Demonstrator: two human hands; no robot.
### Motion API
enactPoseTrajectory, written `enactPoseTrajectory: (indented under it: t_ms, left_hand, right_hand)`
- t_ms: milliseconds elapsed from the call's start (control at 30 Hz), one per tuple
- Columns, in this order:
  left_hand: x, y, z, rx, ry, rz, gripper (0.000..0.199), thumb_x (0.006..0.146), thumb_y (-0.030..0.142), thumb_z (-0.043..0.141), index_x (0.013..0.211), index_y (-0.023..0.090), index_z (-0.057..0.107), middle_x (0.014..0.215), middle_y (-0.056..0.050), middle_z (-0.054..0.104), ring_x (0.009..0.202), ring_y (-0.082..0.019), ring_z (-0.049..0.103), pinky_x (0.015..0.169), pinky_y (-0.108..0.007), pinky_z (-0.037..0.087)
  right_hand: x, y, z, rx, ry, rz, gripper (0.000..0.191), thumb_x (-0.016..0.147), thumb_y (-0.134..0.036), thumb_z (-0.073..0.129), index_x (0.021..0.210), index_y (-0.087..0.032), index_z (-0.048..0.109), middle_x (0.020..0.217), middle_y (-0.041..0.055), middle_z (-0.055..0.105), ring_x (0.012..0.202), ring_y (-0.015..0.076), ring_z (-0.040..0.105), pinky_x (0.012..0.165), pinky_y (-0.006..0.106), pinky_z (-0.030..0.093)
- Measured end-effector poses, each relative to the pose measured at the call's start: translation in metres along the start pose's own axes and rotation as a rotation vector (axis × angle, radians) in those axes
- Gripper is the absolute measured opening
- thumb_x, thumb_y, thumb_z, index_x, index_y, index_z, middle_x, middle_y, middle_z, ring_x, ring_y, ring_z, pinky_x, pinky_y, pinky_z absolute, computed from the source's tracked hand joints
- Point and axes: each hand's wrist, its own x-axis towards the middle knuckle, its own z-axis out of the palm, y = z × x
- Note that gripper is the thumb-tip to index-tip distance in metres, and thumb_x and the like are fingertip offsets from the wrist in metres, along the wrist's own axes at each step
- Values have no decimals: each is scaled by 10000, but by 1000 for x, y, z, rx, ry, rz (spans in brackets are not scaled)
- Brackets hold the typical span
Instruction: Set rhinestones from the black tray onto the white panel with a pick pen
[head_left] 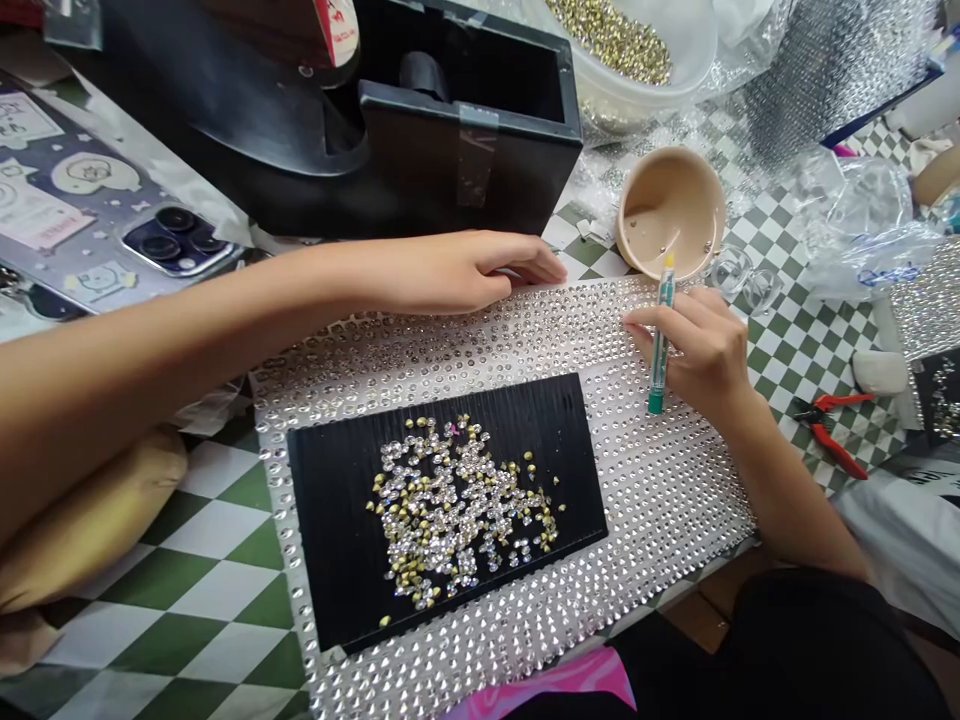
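Probably the likeliest mishap is a spill: the black ridged tray (330, 540), left of centre in the lower half of the frame, lies directly on the rhinestone-studded sheet (675, 490), so a tug on that sheet could tilt or jolt it and send the loose rhinestones (457, 500) rolling, some of which lie near its right end. The right hand (705, 345), right of centre, has its fingers closed around a teal pen-like tool (660, 350), thumb and index finger brought close together over the sheet; whether they also pinch a stone is too small to tell. The tool's yellow tip overlaps the beige cup (636, 215) in the view, and the cup stands at the sheet's upper edge, so a careless swing of the wrist might knock it and scatter the few stones inside across the checked bench (232, 575). The left hand (480, 275), at upper centre, rests along the upper edge with its fingers loosely extended, apparently gripping nothing; with so light a hold, the sheet could slide under pressure from the right, and dragging that forearm might disturb the rows beneath it.
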Motion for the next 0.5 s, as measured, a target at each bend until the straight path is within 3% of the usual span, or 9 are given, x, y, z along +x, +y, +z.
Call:
enactPoseTrajectory:
  t_ms: [267,500]
  left_hand:
    - [0,-1,1,-26,10,8,666,847,256,449,1489,198,619,1530,0,698,1439,-197,663,1342,-375,488]
    - [2,0,1,-18,17,0,681,823,266,437,1474,215,630,1513,13,707,1431,-192,670,1326,-390,502]
  right_hand:
    - [-3,-5,-13,86,-1,103,147,1044,-182,685,924,-241,746,710,-9,657,624,151,435,662,338,412]
    - [-10,-1,-2,31,-47,126,130,1070,-273,668,1007,-233,774,674,-10,568,656,164,453,680,330,404]
